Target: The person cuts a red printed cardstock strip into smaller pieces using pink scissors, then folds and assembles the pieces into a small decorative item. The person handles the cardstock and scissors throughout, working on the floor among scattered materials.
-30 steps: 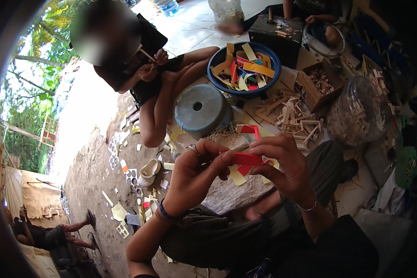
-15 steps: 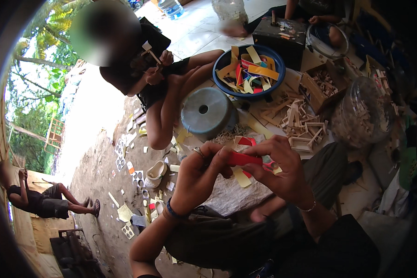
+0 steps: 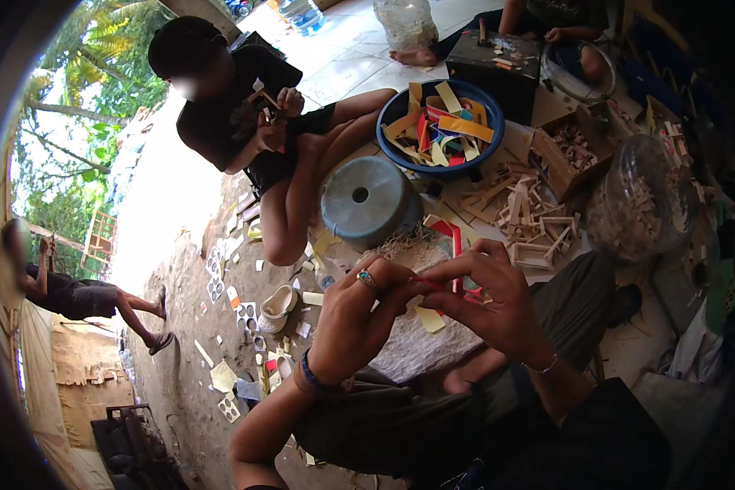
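Both my hands are raised over a pale stone block (image 3: 420, 347). Between the fingertips of my left hand (image 3: 358, 314) and my right hand (image 3: 488, 298) is a thin red strip (image 3: 427, 281), turned almost edge-on and mostly hidden by the fingers. Each hand is closed in a pinch on one end of it. Just behind my right fingers, a bent red piece (image 3: 444, 226) lies over the stone; its lower part is partly covered by my hand. A small pale yellow strip (image 3: 430, 319) rests on the stone below the fingers.
An upturned grey bucket (image 3: 355, 204) stands ahead, beside a blue basin (image 3: 496, 140) of coloured strips. Small wooden frames (image 3: 521, 216) are heaped at right near a clear container (image 3: 641, 200). A seated person (image 3: 241, 106) works opposite. A pale clog (image 3: 278, 306) and scraps litter the ground.
The red strip has turned from broad side to nearly edge-on, and my hands have drawn slightly closer. The person opposite has raised their head; the person at far left has shifted.
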`<state>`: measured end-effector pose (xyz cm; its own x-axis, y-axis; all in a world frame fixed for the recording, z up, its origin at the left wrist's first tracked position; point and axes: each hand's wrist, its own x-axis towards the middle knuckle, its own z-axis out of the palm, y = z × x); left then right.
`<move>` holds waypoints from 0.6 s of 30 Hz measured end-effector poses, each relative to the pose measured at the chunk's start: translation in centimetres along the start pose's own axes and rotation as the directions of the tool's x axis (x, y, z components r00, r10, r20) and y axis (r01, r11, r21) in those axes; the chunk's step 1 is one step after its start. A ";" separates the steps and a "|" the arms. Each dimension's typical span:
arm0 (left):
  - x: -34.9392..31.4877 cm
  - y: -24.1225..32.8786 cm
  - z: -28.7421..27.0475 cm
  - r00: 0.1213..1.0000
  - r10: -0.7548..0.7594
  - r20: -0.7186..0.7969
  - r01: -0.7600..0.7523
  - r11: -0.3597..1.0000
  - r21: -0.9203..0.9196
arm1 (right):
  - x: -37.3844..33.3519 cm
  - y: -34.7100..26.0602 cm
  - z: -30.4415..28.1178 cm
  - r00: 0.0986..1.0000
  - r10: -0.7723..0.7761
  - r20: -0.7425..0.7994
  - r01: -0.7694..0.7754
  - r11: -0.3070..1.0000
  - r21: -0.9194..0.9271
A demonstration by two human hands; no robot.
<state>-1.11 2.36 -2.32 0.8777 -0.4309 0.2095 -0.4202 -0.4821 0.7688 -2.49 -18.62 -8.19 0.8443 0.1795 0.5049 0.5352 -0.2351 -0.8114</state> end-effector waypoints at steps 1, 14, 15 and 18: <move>0.1 0.0 0.0 0.999 0.050 -0.014 -0.049 0.997 0.051 | 0.1 0.0 0.0 1.000 -0.009 0.001 0.009 1.000 -0.008; 0.1 0.0 0.3 0.985 0.051 -0.165 -0.048 0.999 0.020 | -0.2 -0.6 0.5 0.995 0.083 -0.061 -0.081 0.996 0.023; 0.1 0.1 0.2 0.986 0.063 -0.152 -0.053 0.996 0.069 | -0.3 -0.6 0.6 0.994 0.080 -0.068 -0.079 0.997 0.019; 0.3 0.2 -0.1 0.984 0.132 -0.118 -0.107 0.975 0.192 | -0.4 -0.6 0.8 0.993 0.095 -0.065 -0.094 0.995 0.023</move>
<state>-0.92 2.16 -2.05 0.8358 -0.3980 0.3783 -0.5484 -0.5706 0.6113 -3.16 -17.74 -8.10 0.8913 0.0935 0.4436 0.4529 -0.2287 -0.8618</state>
